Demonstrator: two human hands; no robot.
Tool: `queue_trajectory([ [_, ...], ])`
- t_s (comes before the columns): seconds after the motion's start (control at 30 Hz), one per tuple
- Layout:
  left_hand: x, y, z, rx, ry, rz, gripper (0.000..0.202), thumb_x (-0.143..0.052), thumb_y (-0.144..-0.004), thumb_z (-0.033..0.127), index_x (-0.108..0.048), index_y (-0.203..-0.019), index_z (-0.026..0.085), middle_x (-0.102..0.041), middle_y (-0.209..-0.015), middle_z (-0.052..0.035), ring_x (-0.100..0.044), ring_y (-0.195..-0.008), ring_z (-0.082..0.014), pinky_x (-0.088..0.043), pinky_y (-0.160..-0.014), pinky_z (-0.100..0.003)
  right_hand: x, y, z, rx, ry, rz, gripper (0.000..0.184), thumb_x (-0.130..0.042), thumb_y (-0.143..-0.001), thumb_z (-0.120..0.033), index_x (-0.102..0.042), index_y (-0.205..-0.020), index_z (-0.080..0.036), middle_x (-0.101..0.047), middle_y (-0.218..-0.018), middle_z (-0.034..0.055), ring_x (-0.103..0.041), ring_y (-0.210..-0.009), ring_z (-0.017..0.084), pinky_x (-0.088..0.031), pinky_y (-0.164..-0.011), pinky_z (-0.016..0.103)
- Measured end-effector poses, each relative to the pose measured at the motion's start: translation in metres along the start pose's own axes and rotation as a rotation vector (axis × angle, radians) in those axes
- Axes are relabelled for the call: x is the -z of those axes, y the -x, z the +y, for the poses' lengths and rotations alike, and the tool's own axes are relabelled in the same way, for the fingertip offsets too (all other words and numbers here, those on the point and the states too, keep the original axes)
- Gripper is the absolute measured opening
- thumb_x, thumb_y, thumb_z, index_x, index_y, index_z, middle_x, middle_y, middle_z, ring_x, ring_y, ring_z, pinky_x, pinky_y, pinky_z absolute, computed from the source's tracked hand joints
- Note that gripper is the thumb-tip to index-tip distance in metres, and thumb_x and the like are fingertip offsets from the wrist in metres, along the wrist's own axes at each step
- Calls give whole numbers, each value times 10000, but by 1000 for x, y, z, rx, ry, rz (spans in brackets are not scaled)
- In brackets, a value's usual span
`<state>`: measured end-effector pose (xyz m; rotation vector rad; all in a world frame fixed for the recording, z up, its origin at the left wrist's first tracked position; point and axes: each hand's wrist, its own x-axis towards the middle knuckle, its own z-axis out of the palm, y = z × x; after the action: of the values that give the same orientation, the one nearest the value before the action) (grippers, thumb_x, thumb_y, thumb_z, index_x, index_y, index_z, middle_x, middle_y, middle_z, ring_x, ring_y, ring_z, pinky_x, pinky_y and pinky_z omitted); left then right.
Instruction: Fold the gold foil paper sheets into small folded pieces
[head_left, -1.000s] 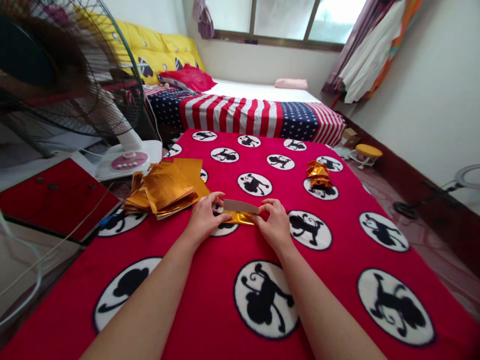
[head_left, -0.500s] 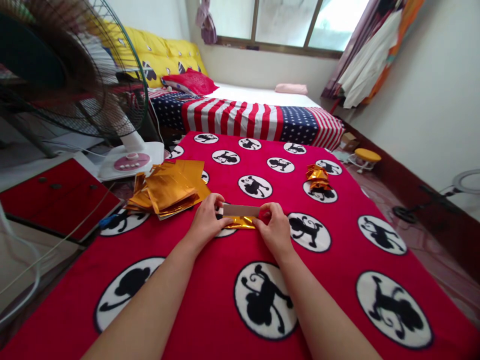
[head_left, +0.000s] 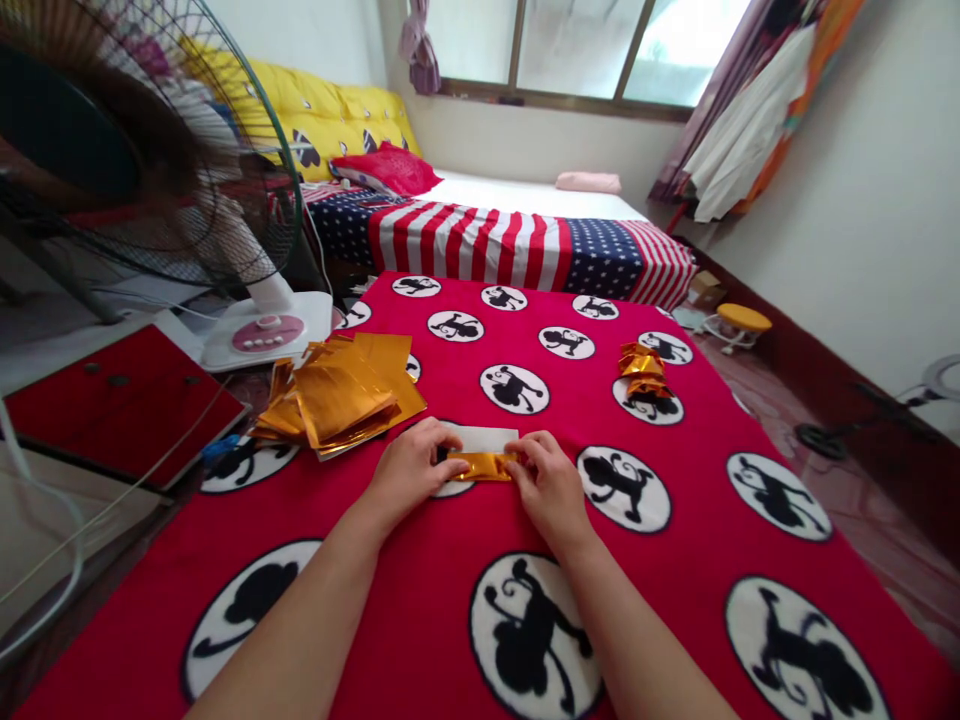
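A gold foil paper, white on its back side, lies partly folded on the red blanket with monkey prints. My left hand pinches its left end. My right hand pinches its right end. Both hands press the fold down against the blanket, fingers curled on the paper. A loose stack of gold foil sheets lies to the left of my hands. A small heap of folded gold pieces sits farther off to the right.
A standing fan with its pink-buttoned base stands at the left, beside a red-topped cabinet. A bed with a stars-and-stripes cover lies behind. A small yellow stool stands at the right.
The white flap of the paper has been folded down toward the blanket. Both hands have lowered and now press the gold strip flat.
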<state>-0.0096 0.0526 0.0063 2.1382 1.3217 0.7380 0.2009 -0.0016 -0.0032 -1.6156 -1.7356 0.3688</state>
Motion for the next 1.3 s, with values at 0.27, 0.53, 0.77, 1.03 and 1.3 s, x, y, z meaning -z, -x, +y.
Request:
queue_trajectory([
  [0.27, 3, -2, 0, 38, 15, -28, 126, -764, -698, 287, -671, -718, 205, -597, -813, -1, -532, -694, -138, -370, -595, -247, 3, -3, -5, -70, -31, -7, 98, -608, -807, -153, -587, -747, -228, -595, -810, 15, -560, -740, 183, -432, -679, 306],
  [0.53, -3, -1, -3, 56, 120, 0, 91, -698, -782, 266, -704, -714, 206, -657, -839, -23, -586, -760, -159, -416, -665, -263, 3, -2, -5, -75, -54, -13, 103, -580, -842, -173, -577, -760, -235, -594, -832, 28, -567, -775, 200, -429, -693, 320],
  [0.77, -3, 1, 3, 89, 45, 34, 125, -691, -793, 260, -687, -684, 198, -642, -780, -10, -554, -685, -140, -400, -634, -260, 3, -2, -7, -102, -4, -1, 118, -554, -875, -187, -561, -765, -228, -586, -844, 38, -561, -779, 199, -422, -712, 330],
  [1.03, -4, 0, 5, 77, 46, 52, 129, -669, -803, 214, -673, -678, 178, -633, -788, -11, -551, -680, -121, -395, -630, -240, -1, -3, -7, -104, 24, 12, 125, -512, -897, -161, -542, -785, -207, -558, -868, 37, -547, -803, 187, -415, -736, 318],
  [1.3, -2, -1, 2, 76, 58, 85, 127, -668, -800, 197, -663, -676, 171, -633, -780, -9, -575, -700, -120, -416, -638, -226, -2, -2, -6, -124, 44, 19, 121, -538, -863, -140, -526, -760, -203, -535, -850, 27, -534, -782, 175, -405, -712, 301],
])
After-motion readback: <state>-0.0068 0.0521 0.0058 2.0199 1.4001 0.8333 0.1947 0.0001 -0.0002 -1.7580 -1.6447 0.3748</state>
